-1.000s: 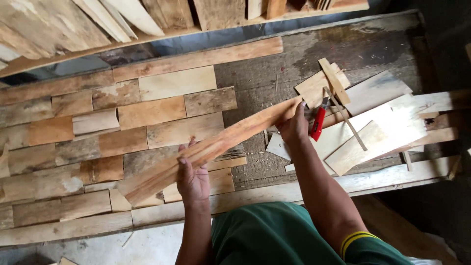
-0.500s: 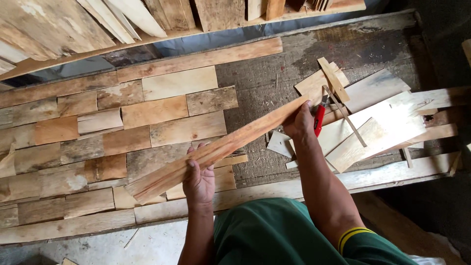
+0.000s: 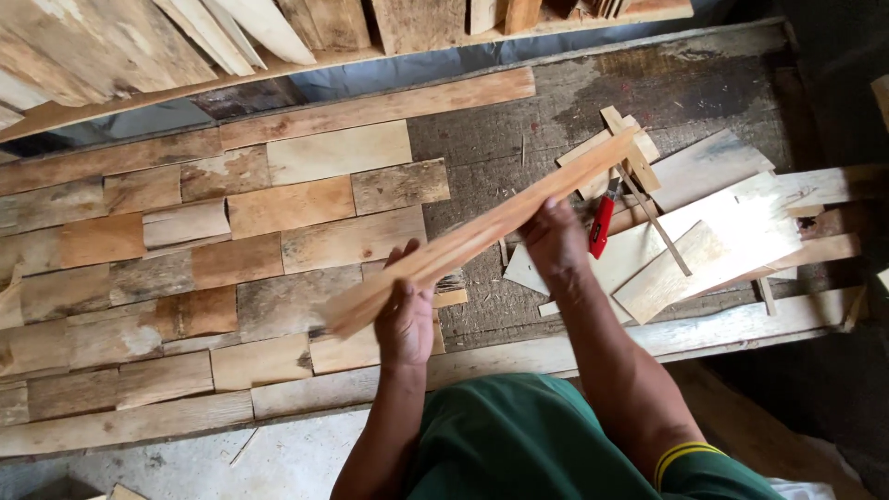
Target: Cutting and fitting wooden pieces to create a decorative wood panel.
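A long narrow wooden plank (image 3: 482, 233) is held up at a slant above a dark work board, its lower end at the left and its upper end toward the right. My left hand (image 3: 405, 315) grips it near the lower end. My right hand (image 3: 554, 239) grips it near the middle. To the left lies a panel of several short wooden pieces (image 3: 213, 241) set edge to edge in rows. A red-handled tool (image 3: 601, 222) lies just right of my right hand.
Loose pale offcuts (image 3: 713, 236) are piled at the right on the dark board (image 3: 519, 130). A long strip (image 3: 370, 109) borders the panel's far side, another (image 3: 556, 352) the near side. Stacked boards (image 3: 111, 46) lean along the top.
Both hands have lifted the plank and shifted it right, so its upper end now reaches over the offcut pile. The left hand moved along with its lower end.
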